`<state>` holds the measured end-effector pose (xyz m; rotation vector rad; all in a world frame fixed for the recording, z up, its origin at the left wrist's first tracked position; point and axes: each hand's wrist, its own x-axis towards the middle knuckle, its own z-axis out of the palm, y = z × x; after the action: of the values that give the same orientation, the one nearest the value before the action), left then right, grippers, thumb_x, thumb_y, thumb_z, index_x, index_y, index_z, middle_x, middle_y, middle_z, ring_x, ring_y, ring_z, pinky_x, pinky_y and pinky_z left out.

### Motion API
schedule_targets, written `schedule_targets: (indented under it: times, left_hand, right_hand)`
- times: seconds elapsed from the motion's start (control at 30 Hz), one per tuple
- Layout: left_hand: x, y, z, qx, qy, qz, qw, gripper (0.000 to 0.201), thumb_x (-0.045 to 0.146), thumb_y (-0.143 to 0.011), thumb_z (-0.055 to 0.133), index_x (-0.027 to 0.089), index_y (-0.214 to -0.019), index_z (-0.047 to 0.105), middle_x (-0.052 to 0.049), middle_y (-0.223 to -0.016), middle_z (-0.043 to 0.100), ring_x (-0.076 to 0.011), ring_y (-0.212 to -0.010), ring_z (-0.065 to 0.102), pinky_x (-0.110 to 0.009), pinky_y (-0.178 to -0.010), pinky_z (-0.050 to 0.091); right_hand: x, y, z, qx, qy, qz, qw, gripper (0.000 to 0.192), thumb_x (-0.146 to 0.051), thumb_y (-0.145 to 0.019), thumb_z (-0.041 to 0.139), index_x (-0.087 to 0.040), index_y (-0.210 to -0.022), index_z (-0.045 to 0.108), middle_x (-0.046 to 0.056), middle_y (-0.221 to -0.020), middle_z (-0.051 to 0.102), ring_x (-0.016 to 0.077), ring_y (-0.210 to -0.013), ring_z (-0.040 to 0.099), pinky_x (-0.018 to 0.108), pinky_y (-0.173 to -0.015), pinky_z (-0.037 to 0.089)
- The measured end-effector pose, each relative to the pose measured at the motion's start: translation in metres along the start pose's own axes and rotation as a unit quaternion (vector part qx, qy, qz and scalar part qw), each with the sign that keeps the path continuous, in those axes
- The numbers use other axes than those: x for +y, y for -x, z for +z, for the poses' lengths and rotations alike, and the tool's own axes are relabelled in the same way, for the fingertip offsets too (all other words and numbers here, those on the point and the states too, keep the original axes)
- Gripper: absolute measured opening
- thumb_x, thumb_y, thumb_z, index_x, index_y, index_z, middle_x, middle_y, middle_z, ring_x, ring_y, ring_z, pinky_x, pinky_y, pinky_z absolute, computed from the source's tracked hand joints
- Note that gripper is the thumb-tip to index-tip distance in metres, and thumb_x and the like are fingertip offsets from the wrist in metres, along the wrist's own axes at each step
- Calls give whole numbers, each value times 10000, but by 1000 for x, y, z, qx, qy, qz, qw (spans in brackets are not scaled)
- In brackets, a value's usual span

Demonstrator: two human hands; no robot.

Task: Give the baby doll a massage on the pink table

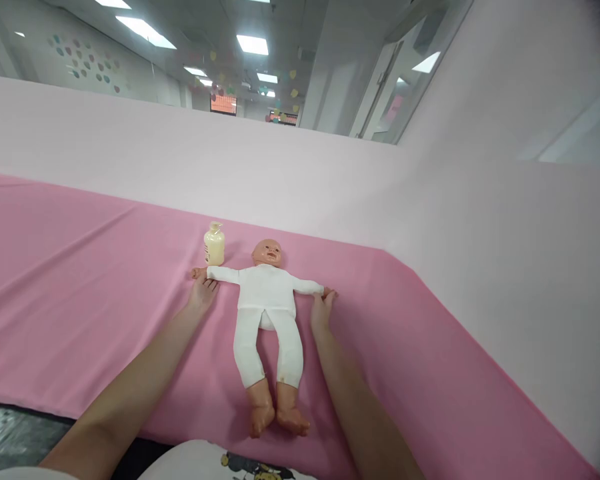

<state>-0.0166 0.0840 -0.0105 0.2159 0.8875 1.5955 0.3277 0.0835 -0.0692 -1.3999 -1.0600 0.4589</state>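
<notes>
A baby doll (266, 293) in a white bodysuit lies on its back on a pink cloth (80, 280), arms spread, bare feet toward me. My left hand (203, 292) rests at the doll's outstretched arm on the left, fingers touching its wrist and small hand. My right hand (322, 309) touches the end of the doll's other arm on the right. Whether either hand grips the arm or only rests on it is unclear. A small cream-coloured bottle (214, 244) stands upright just beyond the doll's left-side arm, beside its head.
A pale pink partition (330, 180) runs behind the cloth and turns along the right side. The cloth's near edge drops to a dark floor (15, 433) at the lower left. Ceiling lights and an office room show above the partition.
</notes>
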Motion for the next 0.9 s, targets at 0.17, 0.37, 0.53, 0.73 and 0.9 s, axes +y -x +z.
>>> schedule_targets:
  times: [0.17,0.37,0.53,0.73,0.9]
  left_hand:
    - [7,-11,-4,-10,18,34,999,36,193,-894,550,203,-867,571,0,-861,622,-94,-803,634,-237,-910,506]
    - [0,-10,1,-67,10,62,996,20,181,-851,603,169,-841,615,-8,-827,669,-119,-776,618,-233,-783,484]
    - [-9,-4,8,-143,-38,85,985,149,276,-797,697,157,-806,608,-44,-853,687,-151,-786,639,-275,-779,486]
    - [-24,10,11,-212,-135,176,952,143,282,-824,675,175,-815,580,-38,-834,655,-147,-828,620,-260,-874,461]
    - [-32,29,6,-273,-198,179,924,324,202,-782,707,197,-1073,565,-51,-973,635,-191,-957,606,-317,-973,440]
  right_hand:
    - [-12,3,0,28,7,64,998,886,-434,-804,418,-94,-1533,47,149,-1607,121,248,-1508,122,467,-1224,192]
    - [-37,20,-1,-8,22,-49,999,824,-448,-831,423,-150,-1534,112,98,-1626,81,234,-1515,63,479,-1232,138]
    - [-89,36,9,-113,20,-156,981,552,-350,-888,442,-186,-1415,418,112,-1470,447,254,-1428,330,485,-1202,245]
    - [-151,51,59,-413,0,-208,887,480,-256,-885,494,-269,-1364,479,90,-1330,570,182,-950,662,393,-901,547]
    - [-146,66,94,-473,3,-255,843,628,-121,-800,529,-279,-1403,452,83,-1380,511,205,-1214,538,389,-1030,472]
